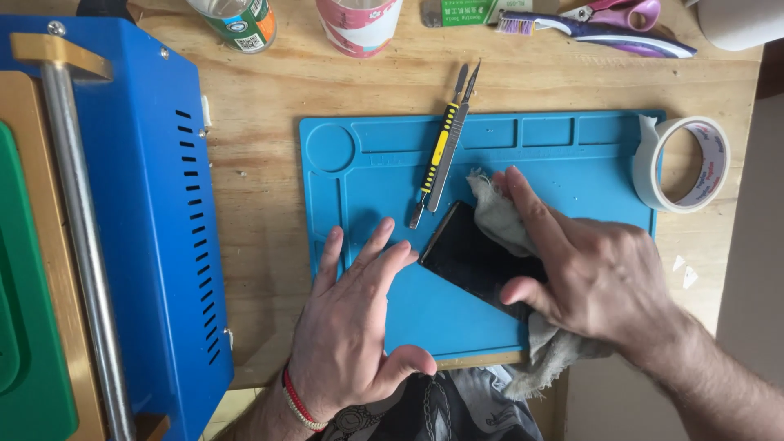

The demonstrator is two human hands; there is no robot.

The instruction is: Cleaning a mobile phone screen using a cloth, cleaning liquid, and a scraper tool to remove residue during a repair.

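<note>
A black phone (469, 257) lies tilted on a blue silicone work mat (563, 163). My right hand (588, 269) presses a grey cloth (494, 214) onto the phone's right part, fingers pointing up-left. My left hand (355, 318) rests flat on the mat's left part, fingers spread, its fingertips just left of the phone's edge, holding nothing. A red and white band circles my left wrist.
Two thin hand tools, one with a yellow grip (441, 147), lie across the mat's top. A tape roll (684, 163) sits at the mat's right corner. A blue machine (155, 204) stands left. A can (238, 23), cup (359, 24), toothbrush (596, 31) line the wooden table's far edge.
</note>
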